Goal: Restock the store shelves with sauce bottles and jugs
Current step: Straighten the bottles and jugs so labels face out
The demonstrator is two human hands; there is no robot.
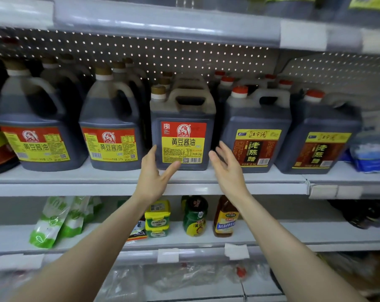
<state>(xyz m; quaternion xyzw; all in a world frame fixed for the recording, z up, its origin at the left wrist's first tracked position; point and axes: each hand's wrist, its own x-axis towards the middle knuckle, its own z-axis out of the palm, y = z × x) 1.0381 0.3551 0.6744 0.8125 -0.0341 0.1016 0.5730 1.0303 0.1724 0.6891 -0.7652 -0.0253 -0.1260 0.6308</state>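
Mid shelf (75,179), front row = 5 dark jugs, all upright. From the left: 2 round soy jugs (35,127) w/ gold caps & red-yellow labels, 1 square soy jug (182,118) w/ top handle, gold cap & red-yellow label, then 2 vinegar jugs (255,127) w/ red caps & yellow-brown labels. More jugs are lined up behind each, but the count is unclear since only caps & shoulders show. The square soy jug stands at the shelf's front edge, between the round pair & the vinegar pair. Both bare arms reach up to it. Left grip (156,171) is released, fingers straight by the jug's lower left side, thumb across the label's bottom corner; can't tell if it's touching. Right grip (228,166) is also released, palm turned inward, just beside the jug's lower right corner, in front of the nearer vinegar jug. At the far right of the mid shelf is 1 blue-white pack (367,153). Lower shelf (293,236): at least 2 green-white pouches (49,221) leaning, 2 yellow-green tubs (157,219) stacked, 1 green jar (195,216) & 1 amber bottle (225,216) w/ blue label.
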